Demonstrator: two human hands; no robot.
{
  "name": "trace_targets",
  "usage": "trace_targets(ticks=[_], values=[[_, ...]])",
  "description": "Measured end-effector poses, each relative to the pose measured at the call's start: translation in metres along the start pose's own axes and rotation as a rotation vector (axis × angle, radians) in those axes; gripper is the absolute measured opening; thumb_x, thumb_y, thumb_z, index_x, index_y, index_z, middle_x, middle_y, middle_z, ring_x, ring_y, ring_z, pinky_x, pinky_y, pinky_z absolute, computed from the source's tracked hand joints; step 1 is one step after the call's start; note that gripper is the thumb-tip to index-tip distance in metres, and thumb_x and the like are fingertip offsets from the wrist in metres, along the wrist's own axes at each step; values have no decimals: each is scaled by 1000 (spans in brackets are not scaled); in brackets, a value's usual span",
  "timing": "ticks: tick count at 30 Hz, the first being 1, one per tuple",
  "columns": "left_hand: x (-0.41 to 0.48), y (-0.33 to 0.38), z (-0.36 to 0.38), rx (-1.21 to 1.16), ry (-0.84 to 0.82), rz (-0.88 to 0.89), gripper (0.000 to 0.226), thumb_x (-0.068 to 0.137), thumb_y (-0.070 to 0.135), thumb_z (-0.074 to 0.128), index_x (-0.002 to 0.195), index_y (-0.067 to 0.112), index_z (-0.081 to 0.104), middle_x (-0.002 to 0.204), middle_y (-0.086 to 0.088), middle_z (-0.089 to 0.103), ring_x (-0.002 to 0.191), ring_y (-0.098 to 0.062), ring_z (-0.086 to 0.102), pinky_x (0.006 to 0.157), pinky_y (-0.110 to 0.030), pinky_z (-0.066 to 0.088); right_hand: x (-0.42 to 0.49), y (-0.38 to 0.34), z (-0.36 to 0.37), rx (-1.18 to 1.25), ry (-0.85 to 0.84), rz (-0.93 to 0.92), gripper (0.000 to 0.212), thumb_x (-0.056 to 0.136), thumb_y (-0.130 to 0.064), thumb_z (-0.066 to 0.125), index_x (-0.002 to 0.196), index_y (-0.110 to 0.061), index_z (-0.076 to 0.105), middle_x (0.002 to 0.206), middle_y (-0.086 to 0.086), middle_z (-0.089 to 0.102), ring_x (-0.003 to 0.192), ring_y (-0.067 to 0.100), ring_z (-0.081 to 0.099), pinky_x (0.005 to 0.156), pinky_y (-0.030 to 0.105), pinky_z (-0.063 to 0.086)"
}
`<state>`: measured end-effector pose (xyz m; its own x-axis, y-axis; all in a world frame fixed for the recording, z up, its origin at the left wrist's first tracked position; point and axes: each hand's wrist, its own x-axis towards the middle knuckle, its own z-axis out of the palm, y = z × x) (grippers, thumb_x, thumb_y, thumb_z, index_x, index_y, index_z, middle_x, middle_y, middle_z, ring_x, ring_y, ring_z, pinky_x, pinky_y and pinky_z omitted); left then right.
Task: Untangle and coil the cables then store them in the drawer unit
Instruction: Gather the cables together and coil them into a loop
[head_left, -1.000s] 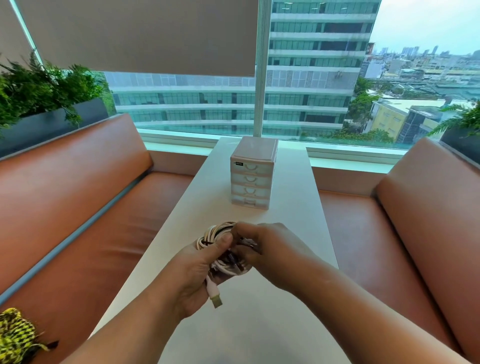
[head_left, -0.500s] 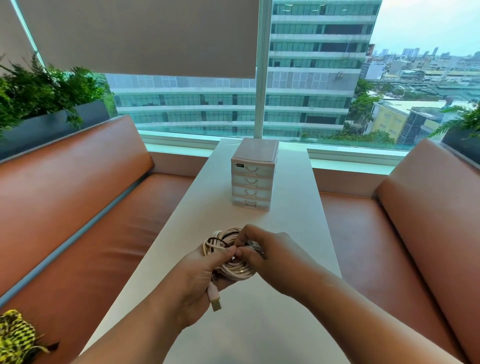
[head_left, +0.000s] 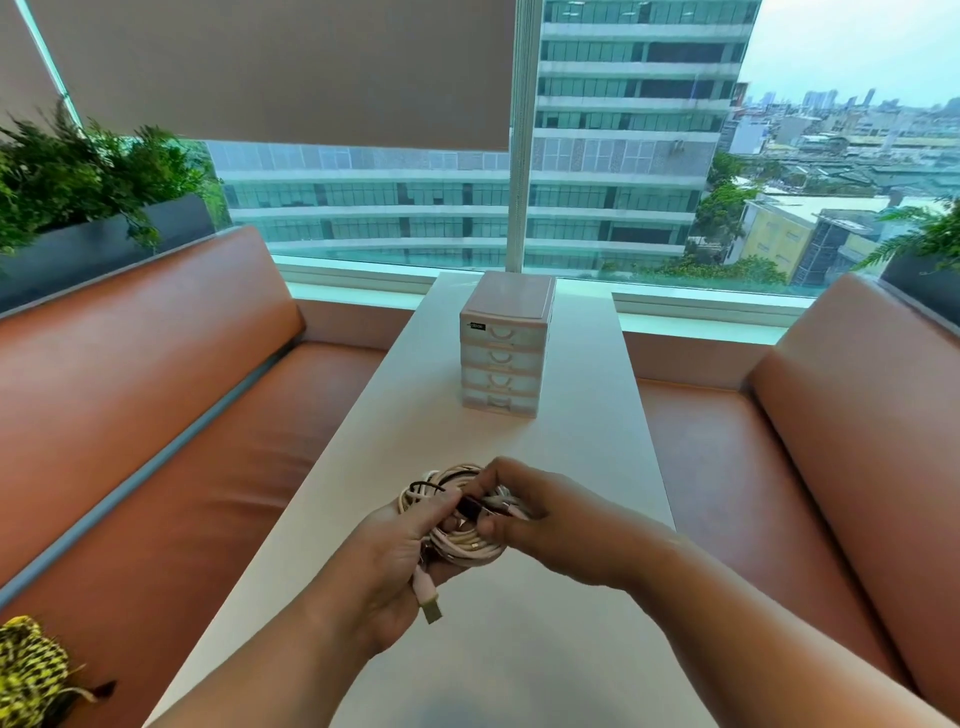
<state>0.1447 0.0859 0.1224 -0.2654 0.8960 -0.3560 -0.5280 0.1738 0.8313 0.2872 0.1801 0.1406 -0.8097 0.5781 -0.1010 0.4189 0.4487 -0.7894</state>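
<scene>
A tangled bundle of cables (head_left: 462, 543), mostly pale pink with a thin black one looped through, is held just above the white table (head_left: 587, 467). My left hand (head_left: 395, 566) cups the bundle from below, thumb on top, and a pink USB plug (head_left: 429, 603) hangs under its palm. My right hand (head_left: 550, 519) pinches a dark connector (head_left: 470, 506) at the bundle's middle. The small pink drawer unit (head_left: 504, 345) stands farther back on the table, all its drawers shut.
Orange-brown benches (head_left: 156, 415) flank the narrow table on both sides. Planters with green plants (head_left: 78, 182) sit behind each backrest. A window lies beyond the table's far end. A yellow-and-black woven object (head_left: 28, 670) lies on the left bench at the bottom corner.
The bundle has shifted slightly toward me and lower. My right fingers have moved from covering the coil to pinching the dark connector, so more of the pink loops show.
</scene>
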Motion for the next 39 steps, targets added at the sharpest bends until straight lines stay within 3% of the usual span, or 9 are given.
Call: trace_targets(ticks=[2,4,10,13,16,21,26,33,39], values=[[1,3,-2,52,-39,7,36,87,19,57,117,-1,62,108,-22,70,95,-31,68,85,-41,57,-1,1,0,20,29,25,11,92,-28,61,93,-36,52,90,2,62,51,1,45,46,18,38],[1,3,-2,112,-60,30,44,80,22,62,119,2,60,109,-20,70,96,-30,69,85,-40,57,1,2,2,38,75,60,12,90,-27,64,88,-32,53,83,4,60,41,1,38,39,14,30],[1,-2,5,88,15,68,47,71,22,67,113,1,63,89,-15,74,74,-23,72,68,-34,60,7,-2,9,-25,186,92,16,80,-30,71,77,-33,56,76,0,62,55,14,48,54,30,42],[4,1,3,63,65,76,41,74,19,67,110,0,63,81,-13,72,70,-22,70,72,-36,59,2,-6,8,-32,171,35,10,85,-33,69,85,-37,60,78,-6,62,55,10,48,55,27,43],[5,4,3,114,82,117,26,85,11,61,109,0,62,75,-9,72,68,-20,69,68,-33,58,-2,-8,6,-34,159,-12,10,91,-32,61,96,-38,55,85,0,66,64,19,56,57,36,49],[2,2,5,193,70,156,20,89,2,51,107,5,60,69,-5,71,50,-13,64,37,-17,46,-8,-9,5,3,157,-47,22,93,-27,59,101,-38,42,78,1,61,57,12,46,53,28,42],[5,3,3,232,59,170,27,87,-1,50,110,9,60,83,-7,74,63,-13,69,51,-21,53,-9,-10,3,-40,181,-51,20,92,-26,58,101,-37,43,81,-2,64,58,13,48,57,26,43],[5,2,-1,283,38,203,25,89,4,55,112,9,60,99,-13,73,87,-25,71,79,-41,57,-10,-14,0,-120,170,-43,19,92,-30,57,101,-39,42,85,0,67,72,22,61,71,42,52],[7,-2,-1,290,61,230,24,89,13,63,113,13,57,100,-11,73,89,-23,71,68,-32,57,-12,-22,2,-159,190,-37,17,92,-31,56,100,-38,44,82,1,65,69,21,61,68,42,53]])
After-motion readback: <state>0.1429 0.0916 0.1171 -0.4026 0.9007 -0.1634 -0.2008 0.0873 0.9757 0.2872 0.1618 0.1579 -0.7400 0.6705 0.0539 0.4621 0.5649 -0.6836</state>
